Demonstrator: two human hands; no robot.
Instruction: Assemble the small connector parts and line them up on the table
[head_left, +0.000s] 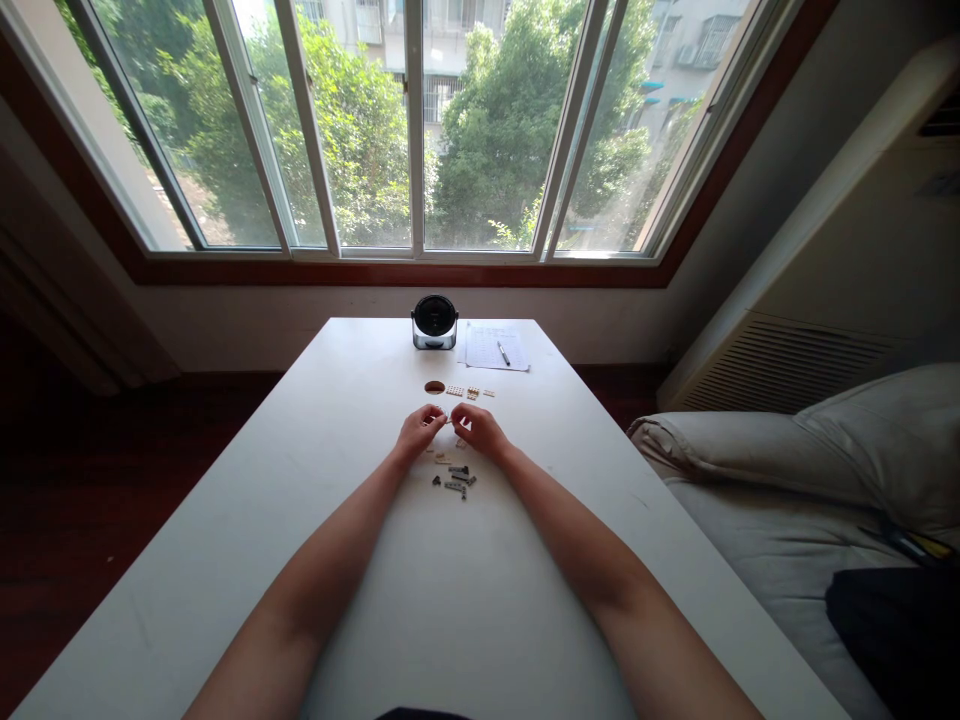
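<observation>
My left hand (422,430) and my right hand (480,430) meet over the middle of the white table (360,400), fingertips almost touching. Both are closed in a pinch around something small and pale between them, too small to name. Just nearer to me lie several dark grey building-block pieces (458,480), loosely scattered. A few tan pieces (442,460) sit between that pile and my hands. Beyond my fingers, small tan studded plates (455,391) are set out in a row beside a round brown-rimmed hole (434,387) in the tabletop.
A small black fan (435,318) stands near the table's far edge. To its right a written sheet of paper (487,350) lies with a pen (503,353) on it. A beige sofa (750,500) flanks the table on the right; a wide window (416,130) is ahead.
</observation>
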